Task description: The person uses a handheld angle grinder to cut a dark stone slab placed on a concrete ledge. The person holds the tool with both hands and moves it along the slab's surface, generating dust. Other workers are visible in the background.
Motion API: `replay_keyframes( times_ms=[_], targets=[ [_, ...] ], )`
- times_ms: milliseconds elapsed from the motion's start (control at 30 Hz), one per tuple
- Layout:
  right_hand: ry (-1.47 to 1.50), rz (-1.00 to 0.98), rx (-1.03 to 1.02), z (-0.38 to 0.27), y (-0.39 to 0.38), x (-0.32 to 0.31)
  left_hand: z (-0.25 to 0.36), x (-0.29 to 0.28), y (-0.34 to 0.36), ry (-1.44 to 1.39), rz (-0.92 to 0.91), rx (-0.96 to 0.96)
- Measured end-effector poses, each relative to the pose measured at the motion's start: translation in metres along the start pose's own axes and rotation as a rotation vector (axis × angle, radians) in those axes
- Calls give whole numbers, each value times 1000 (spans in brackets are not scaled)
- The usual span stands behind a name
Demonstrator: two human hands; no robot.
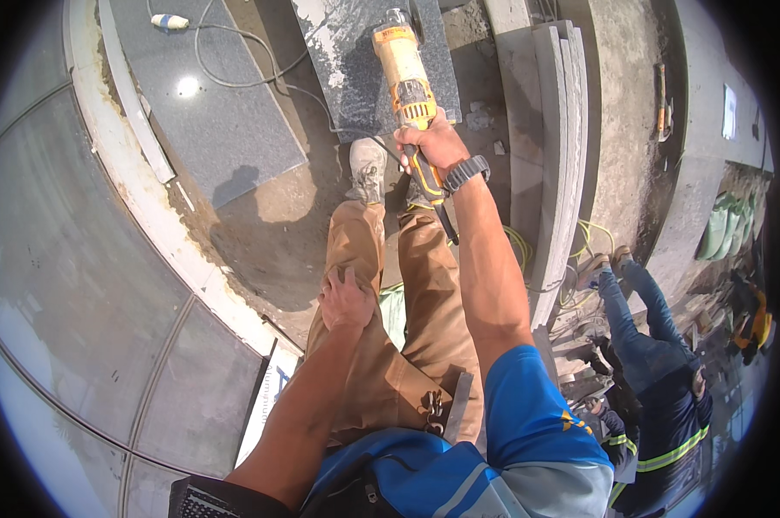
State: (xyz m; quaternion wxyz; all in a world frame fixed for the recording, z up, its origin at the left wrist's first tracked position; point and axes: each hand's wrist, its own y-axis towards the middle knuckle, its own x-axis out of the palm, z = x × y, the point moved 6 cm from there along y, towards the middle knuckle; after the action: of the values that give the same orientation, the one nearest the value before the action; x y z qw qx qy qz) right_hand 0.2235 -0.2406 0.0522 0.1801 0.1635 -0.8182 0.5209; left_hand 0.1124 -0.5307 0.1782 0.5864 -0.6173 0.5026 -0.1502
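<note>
My right hand (438, 143) is wrapped round the rear of a yellow and black angle grinder (405, 73), held out at arm's length. The grinder's disc end lies over a dark grey stone slab (349, 52) whose surface bears white dusty patches. Behind my grip, the black cord end points back toward my legs. My left hand (347, 302) rests on my left thigh, fingers spread over the brown trousers, with nothing in it. A grey cable (261, 83) loops across the slabs, ending near a white and blue plug (169, 22).
Another dark slab (209, 104) lies left, beside a pale curb (148, 190) and large glass panels (71, 224). Long stone strips (556, 155) stand at right, beyond them a hammer-like tool (663, 102). A co-worker (657, 354) in reflective clothing is at lower right; yellow hose (593, 229) lies nearby.
</note>
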Motion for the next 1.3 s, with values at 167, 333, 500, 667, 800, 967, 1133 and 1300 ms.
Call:
replay_keyframes(
  times_ms=[167,333,500,667,800,967,1133,1300],
  targets=[
    [-17,-1,9,-9,6,2,1,-1,-1,13,-12,-19],
    [-45,-24,-11,-20,19,5,1,1,-1,-13,-20,-14],
    [-86,-116,-23,-37,30,14,-2,5,-1,-26,2,-11],
    [-78,-136,-49,-44,44,13,-2,8,-2,-40,6,-21],
    [-95,-132,-38,-49,51,15,-1,7,-3,-41,-38,-48],
    [-113,-129,-25,-55,59,17,-5,15,-3,-42,-9,-41],
    [-127,-127,-23,-60,69,19,-5,15,-5,-45,-26,-56],
    [-130,-129,-12,-66,79,20,-4,17,-5,-45,-32,-54]
  ],
)
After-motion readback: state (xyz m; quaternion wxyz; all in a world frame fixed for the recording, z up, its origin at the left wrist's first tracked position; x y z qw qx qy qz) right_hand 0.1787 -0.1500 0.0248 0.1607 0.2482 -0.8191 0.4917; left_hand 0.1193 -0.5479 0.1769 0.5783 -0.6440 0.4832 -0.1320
